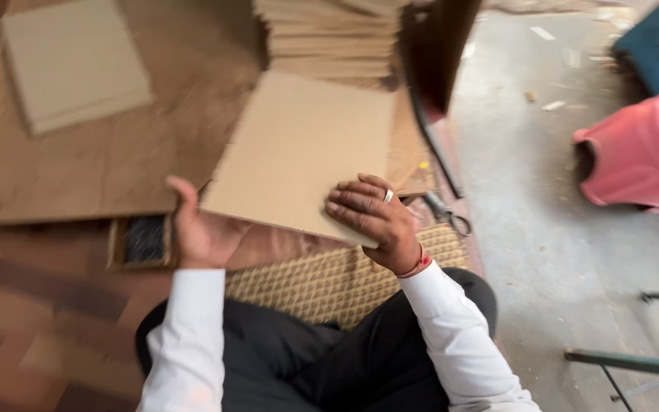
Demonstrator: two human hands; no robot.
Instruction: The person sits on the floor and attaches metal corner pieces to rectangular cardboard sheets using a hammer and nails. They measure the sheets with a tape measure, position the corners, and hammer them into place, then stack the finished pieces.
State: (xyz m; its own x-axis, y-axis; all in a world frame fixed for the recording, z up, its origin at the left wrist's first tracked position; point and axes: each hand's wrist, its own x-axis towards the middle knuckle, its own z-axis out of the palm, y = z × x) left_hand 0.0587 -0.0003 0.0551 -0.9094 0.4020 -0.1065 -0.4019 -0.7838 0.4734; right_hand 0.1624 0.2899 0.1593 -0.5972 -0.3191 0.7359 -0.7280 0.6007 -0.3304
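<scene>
A seated person holds a square cardboard sheet [303,149] above the lap, the left hand [201,229] cupped under its near-left corner with the thumb raised beside the edge, the right hand [371,217] pressing flat on its near-right corner, fingers together. The sheet tilts over a brown board [101,160], just before a stack of sheets [329,38]. With no firm pinch on either corner, the sheet could slide off the palm, or clip scissors [444,214] lying beside it.
</scene>
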